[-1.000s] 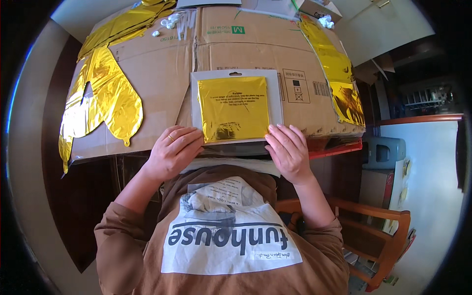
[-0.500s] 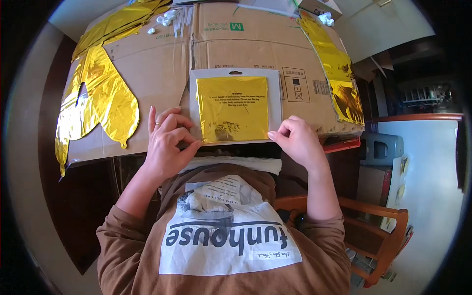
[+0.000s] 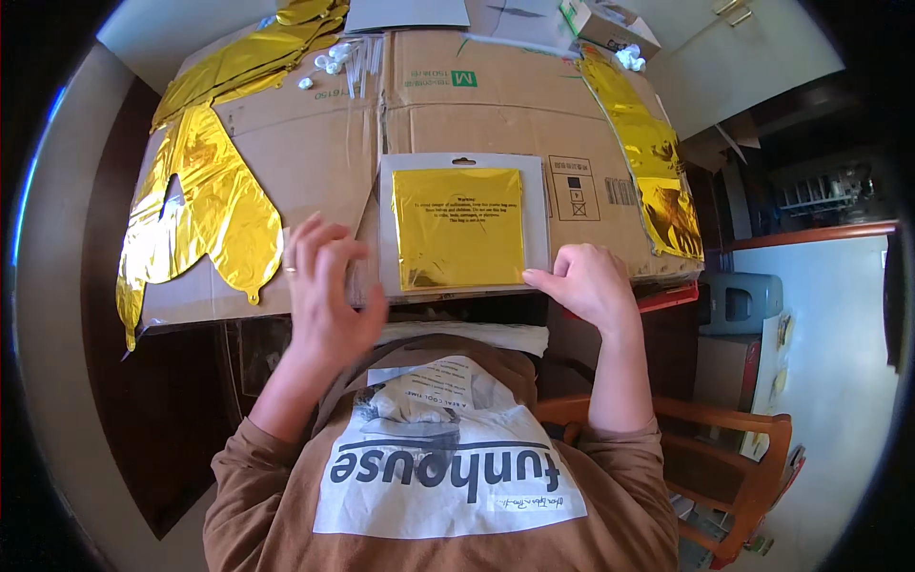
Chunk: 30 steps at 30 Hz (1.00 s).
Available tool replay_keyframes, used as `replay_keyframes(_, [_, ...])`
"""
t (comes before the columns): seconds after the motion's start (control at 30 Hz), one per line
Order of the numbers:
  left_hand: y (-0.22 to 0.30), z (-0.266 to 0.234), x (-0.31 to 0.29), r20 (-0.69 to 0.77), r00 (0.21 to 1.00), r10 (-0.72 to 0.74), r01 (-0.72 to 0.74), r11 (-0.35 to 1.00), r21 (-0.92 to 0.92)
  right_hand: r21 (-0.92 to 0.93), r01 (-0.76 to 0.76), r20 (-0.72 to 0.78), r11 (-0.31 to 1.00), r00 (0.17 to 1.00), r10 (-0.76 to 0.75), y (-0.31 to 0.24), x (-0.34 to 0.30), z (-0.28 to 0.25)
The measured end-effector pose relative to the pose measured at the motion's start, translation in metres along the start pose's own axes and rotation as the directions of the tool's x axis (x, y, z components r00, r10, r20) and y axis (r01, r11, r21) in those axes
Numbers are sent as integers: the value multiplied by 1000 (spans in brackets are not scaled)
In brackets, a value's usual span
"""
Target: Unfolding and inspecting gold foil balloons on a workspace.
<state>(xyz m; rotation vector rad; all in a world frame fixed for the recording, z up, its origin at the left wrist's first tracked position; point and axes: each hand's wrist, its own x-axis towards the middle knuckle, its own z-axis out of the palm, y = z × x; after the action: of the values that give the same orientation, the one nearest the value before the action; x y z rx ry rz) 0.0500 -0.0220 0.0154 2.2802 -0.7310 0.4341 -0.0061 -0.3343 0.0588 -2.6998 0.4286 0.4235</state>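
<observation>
A flat package [image 3: 461,234] with a folded gold foil balloon on a pale backing card lies at the near edge of a cardboard surface. Dark print runs across its upper part, and a hang hole is at the top of the card. My right hand [image 3: 596,289] is closed at its near right corner, thumb tip against the gold foil and fingers curled; their tips are partly hidden. My left hand [image 3: 332,291] is raised just left of the package, slightly blurred, fingers apart and holding nothing.
Flat gold foil balloons [image 3: 229,234] cover the left side, and another gold foil piece [image 3: 658,162] lies along the right edge. Clear straws [image 3: 360,69] and white crumpled bits [image 3: 331,61] lie at the back. A wooden chair [image 3: 762,458] stands at right.
My left hand has lifted off the package's near left corner, and its fingers have spread. My right hand stays at the right corner. The whole view has shifted slightly.
</observation>
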Motion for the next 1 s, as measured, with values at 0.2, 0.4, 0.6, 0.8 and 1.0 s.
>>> replay_keyframes(0.2, [51, 34, 15, 345, 871, 350, -343, 936, -84, -104, 355, -667, 929, 668, -330, -36, -1, 26])
replay_keyframes(0.4, [21, 58, 16, 445, 857, 260, -349, 928, 131, -210, 239, -453, 948, 836, -311, -39, 39, 87])
replay_keyframes(0.6, [12, 52, -4, 373, 876, 307, -400, 893, 205, -210, 239, -474, 948, 823, -312, -36, 32, 88])
replay_keyframes(0.8, [8, 29, -35, 396, 749, 532, -560, 827, -50, -99, 246, -483, 964, 835, -263, 15, -44, 63])
replay_keyframes(1.0, [64, 29, -7, 234, 407, 883, -874, 451, -179, 695, 73, 175, 715, 948, -267, 66, -65, -14])
